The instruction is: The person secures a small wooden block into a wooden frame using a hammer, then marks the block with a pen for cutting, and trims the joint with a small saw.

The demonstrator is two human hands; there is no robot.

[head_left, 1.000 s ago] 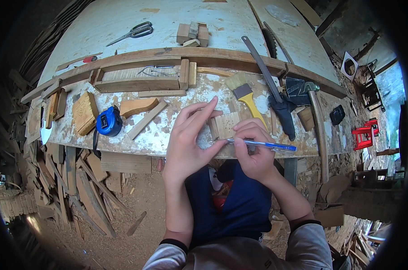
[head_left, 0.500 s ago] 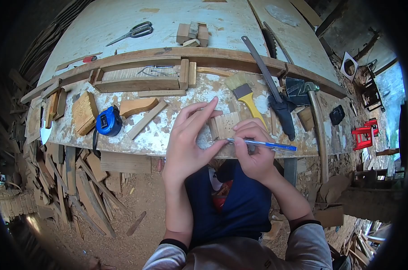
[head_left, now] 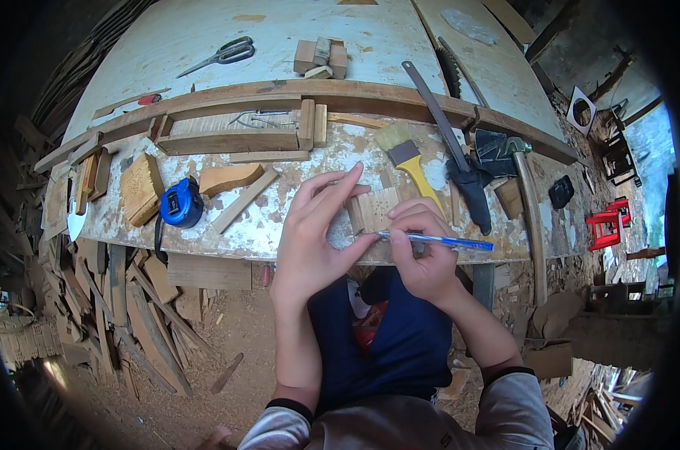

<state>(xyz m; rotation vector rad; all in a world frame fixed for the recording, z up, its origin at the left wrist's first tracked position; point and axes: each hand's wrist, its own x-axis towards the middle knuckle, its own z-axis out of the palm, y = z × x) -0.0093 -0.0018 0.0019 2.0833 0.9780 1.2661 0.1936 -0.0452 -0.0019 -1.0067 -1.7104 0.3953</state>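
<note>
A small wooden block [head_left: 375, 210] with dark dots on its face lies near the front edge of the workbench [head_left: 239, 238]. My left hand [head_left: 316, 221] is around its left side, thumb at the lower edge and fingers at the upper left, holding it. In my right hand [head_left: 422, 251] a blue pen [head_left: 460, 243] is pinched, its tip at the block's lower part beside my left thumb. A brush with a yellow handle [head_left: 421, 180] lies just beyond the block.
On the left are a blue tape measure [head_left: 181, 202] and wood pieces [head_left: 231, 178]. A long wooden rail [head_left: 370, 93] crosses the bench. To the right lie a hammer [head_left: 533, 214] and a black-handled tool [head_left: 471, 196]. Scissors [head_left: 226, 52] lie farther back.
</note>
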